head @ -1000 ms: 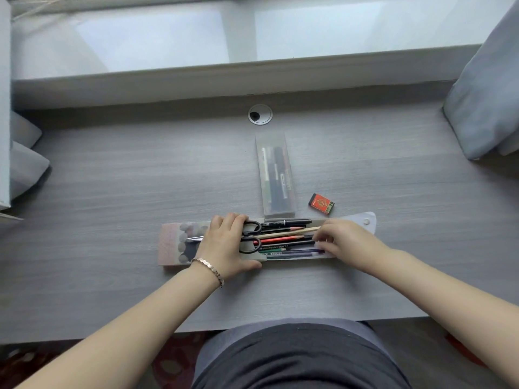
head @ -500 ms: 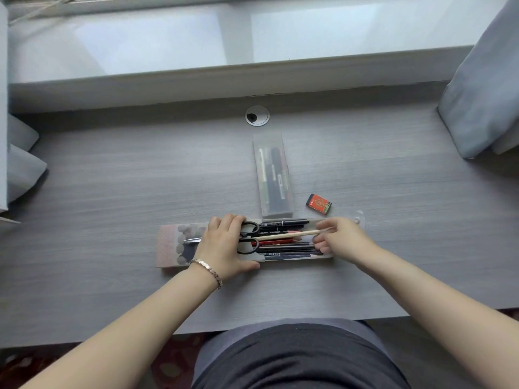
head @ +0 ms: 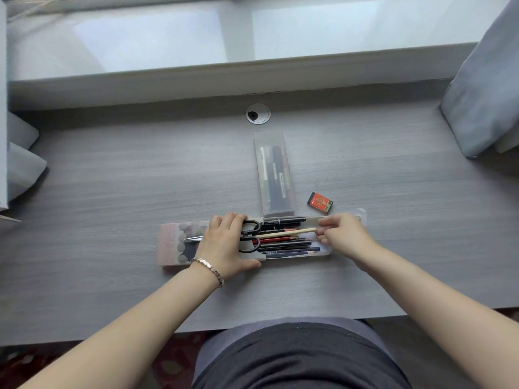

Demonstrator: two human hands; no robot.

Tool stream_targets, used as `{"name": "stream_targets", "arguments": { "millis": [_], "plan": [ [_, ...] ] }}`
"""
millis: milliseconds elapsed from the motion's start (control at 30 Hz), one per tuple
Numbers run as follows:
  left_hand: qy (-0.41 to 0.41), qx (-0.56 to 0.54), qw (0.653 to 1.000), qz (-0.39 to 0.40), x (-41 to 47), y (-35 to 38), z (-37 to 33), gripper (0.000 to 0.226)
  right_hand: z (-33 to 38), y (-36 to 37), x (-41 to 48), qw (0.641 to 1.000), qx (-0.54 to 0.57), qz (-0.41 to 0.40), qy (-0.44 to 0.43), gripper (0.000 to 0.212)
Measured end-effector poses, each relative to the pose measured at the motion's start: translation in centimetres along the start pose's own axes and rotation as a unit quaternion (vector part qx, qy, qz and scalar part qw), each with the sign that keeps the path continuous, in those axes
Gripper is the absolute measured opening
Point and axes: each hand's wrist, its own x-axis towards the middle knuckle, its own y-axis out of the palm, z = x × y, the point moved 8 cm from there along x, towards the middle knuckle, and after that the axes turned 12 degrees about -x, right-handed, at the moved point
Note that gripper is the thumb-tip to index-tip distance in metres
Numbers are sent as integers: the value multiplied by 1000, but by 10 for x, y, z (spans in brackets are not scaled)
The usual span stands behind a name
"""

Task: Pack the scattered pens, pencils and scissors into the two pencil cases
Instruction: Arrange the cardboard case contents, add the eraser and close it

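As packed — scissors (head: 250, 235) blades leftward

my left hand (head: 224, 244) lies flat, palm down, fingers spread, thumb near. my right hand (head: 344, 235) curls, fingertips (head: 320, 230) pinched, both forearms bare.

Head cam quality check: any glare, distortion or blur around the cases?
Head view: daylight from the window washes out the pane; fisheye bows the desk edges; the frosted clear case shows its pens only hazily; both hands, left hand and right hand, look sharp, shadows soft.
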Motion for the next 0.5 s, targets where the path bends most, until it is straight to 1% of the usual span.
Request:
{"name": "stream_targets", "arguments": {
  "millis": [167, 233, 333, 433, 500],
  "plan": [
    [-3, -3, 1000, 4, 1, 0, 0, 92, 17, 20, -4, 995, -88, 33, -36, 48],
    [-4, -1, 1000, 5, 1, 1, 1, 92, 23, 29, -4, 993, -105, 29, -45, 53],
    [-6, -10, 1000, -1, 0, 0, 1, 92, 22, 31, -4, 989, -143, 9, -25, 59],
    [-8, -3, 1000, 4, 0, 1, 1, 92, 23, 30, -5, 991, -126, 17, -30, 60],
    [-9, 6, 1000, 11, 1, 1, 1, 92, 22, 24, -8, 994, -97, 13, -38, 56]
  ]
}}
